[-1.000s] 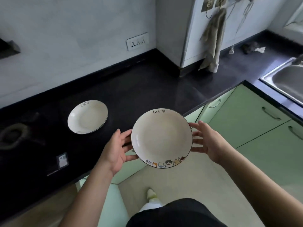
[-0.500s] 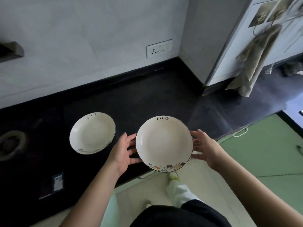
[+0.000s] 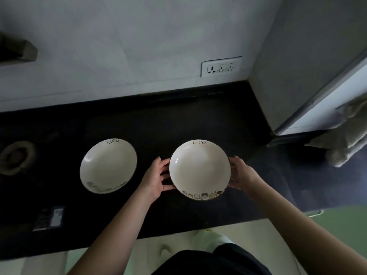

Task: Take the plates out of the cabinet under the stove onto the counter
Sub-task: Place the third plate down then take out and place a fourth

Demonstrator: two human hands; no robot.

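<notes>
I hold a white plate [image 3: 199, 169], with "Life" lettering and a cat border, over the black counter [image 3: 178, 120]. My left hand [image 3: 156, 178] grips its left rim. My right hand [image 3: 241, 173] grips its right rim. Whether the plate touches the counter I cannot tell. A second matching plate [image 3: 108, 165] lies flat on the counter just to the left, a hand's width from the held one.
A stove burner [image 3: 16, 156] sits at the far left of the counter, a small dark packet [image 3: 49, 218] near the front edge. A wall socket [image 3: 221, 66] is behind. A cloth [image 3: 349, 139] hangs at right beside a white cabinet [image 3: 325, 100].
Both hands carried the plate forward from over the floor to above the counter, beside the first plate. The view swung left, away from the sink and green cabinets.
</notes>
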